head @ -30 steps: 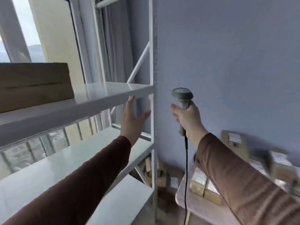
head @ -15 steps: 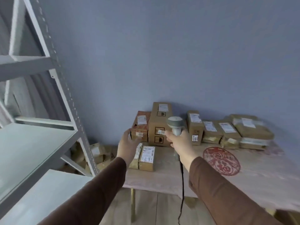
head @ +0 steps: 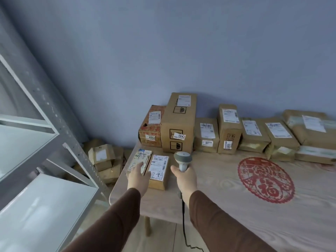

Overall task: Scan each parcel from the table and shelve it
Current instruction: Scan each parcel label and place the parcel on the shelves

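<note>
Left hand (head: 138,176) reaches with fingers straight, fingertips over the near end of the flat parcel (head: 139,160) at the table's (head: 227,206) left front corner; contact looks likely but can't confirm. Second labelled parcel (head: 158,170) lies touching it on the right, between the two hands. Both run long axis away from the person, short ends facing the hands. Right hand (head: 185,179) grips the scanner (head: 182,160) by its handle, head up and pointing toward the back row of boxes (head: 179,124) against the wall (cable hangs down off the table edge). Left hand is clearly nearer the flat parcel, almost straight ahead of it, so the pick is likely the left's; scanner sits just right of the second parcel. Shelf unit (head: 41,206) stands to the left, off the table's end.
</note>
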A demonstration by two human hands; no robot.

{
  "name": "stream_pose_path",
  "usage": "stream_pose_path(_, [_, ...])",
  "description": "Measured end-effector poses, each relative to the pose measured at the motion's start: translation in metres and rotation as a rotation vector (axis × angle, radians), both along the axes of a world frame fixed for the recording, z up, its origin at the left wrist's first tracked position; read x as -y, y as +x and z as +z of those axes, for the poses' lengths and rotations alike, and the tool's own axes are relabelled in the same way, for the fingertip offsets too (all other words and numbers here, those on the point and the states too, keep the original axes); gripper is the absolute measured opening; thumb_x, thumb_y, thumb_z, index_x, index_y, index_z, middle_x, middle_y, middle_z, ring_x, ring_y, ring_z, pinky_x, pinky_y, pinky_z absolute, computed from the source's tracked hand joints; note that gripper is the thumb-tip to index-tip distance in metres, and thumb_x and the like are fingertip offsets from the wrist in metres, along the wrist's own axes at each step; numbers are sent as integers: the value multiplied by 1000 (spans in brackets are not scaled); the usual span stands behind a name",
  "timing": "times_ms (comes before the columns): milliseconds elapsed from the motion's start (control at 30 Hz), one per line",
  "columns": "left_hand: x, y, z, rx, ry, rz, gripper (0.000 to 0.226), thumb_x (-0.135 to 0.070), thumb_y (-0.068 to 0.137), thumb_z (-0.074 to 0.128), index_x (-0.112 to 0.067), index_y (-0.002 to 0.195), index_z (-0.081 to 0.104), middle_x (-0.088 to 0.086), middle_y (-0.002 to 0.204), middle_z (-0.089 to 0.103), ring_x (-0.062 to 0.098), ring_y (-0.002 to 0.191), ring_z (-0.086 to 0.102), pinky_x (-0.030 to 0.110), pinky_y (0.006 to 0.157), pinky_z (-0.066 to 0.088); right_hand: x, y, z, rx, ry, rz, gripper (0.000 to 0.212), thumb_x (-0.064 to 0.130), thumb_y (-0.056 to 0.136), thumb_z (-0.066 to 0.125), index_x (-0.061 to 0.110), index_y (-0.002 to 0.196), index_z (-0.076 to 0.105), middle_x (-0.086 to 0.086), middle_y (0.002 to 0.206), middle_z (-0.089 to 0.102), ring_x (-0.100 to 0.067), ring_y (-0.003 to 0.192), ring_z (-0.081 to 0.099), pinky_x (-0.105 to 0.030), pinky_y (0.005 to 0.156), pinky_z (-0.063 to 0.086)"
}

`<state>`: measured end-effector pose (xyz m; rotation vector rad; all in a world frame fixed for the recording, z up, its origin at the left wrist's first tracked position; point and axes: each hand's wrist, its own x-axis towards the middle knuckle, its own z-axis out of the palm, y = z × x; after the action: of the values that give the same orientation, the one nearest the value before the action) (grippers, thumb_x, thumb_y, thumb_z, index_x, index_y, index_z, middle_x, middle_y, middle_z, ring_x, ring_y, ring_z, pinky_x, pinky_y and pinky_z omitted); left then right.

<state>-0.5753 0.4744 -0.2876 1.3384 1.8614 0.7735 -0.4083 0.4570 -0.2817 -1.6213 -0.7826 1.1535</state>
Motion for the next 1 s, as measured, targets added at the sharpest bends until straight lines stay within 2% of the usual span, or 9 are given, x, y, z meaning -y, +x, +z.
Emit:
stream_pose_path(67, [-14,2,-13,-39,-2,-13,57,-17,103,59,-14,157,41,10,161,42,28,150,35,43,122,32,-15,-9,-21,1,-29,-10,27,24,90,77,8,107,64,-11,99,71,-30,96,67,-42,88,53])
stream_pose_path(200, [-33,5,-38,-115,-4,-62,56,-14,103,56,-13,156,41,11,159,44,29,148,37,43,122,31,-36,-25,-55,-41,-70,-64,27,21,88,79,17,106,60,0,94,68,-26,96,66,-34,84,49])
stream_pose_path(300, [-40,7,-53,-157,-24,-68,55,-11,102,55,-10,155,41,14,154,47,31,143,39,42,121,30,-46,-35,-72,-58,-103,-94,29,19,85,81,20,103,58,2,93,67,-26,95,66,-37,86,52])
stream_pose_path(500, [-49,16,-65,-272,-30,-109,55,-12,102,48,-11,156,38,11,152,49,31,137,36,38,115,25,-54,-42,-91,-33,-146,-113,27,20,84,82,16,101,60,0,92,70,-28,92,70,-43,86,58])
stream_pose_path(633, [-54,23,-64,-298,-63,-105,58,-10,100,49,-14,157,36,13,149,50,33,132,40,41,112,29,-56,-39,-96,-43,-156,-114,24,17,87,79,12,104,61,0,88,70,-26,87,69,-40,84,57])
stream_pose_path(700, [-57,25,-65,-297,-99,-81,62,-10,100,50,-14,159,32,15,150,47,35,134,40,42,113,30,-56,-35,-99,-62,-149,-117,21,14,89,76,12,104,62,1,85,69,-23,82,67,-37,80,55])
stream_pose_path(767, [-60,27,-67,-306,-147,-79,64,-10,101,50,-13,161,27,18,151,44,38,136,39,44,116,30,-52,-29,-100,-80,-131,-134,19,10,90,75,12,103,62,-1,85,68,-19,77,64,-31,68,50])
stream_pose_path(867, [-61,36,-70,-262,-199,-77,59,-14,103,50,-11,159,32,21,152,39,39,138,38,43,118,29,-45,-15,-98,-104,-97,-167,18,6,89,74,12,102,63,-3,84,68,-13,70,59,-23,56,43])
stream_pose_path(1000, [-51,57,-63,-51,-126,-40,56,-17,100,57,-13,155,44,15,142,43,36,131,46,49,116,39,-35,12,-83,-111,-17,-176,21,7,87,76,16,102,65,-6,95,74,-22,86,69,-35,78,54])
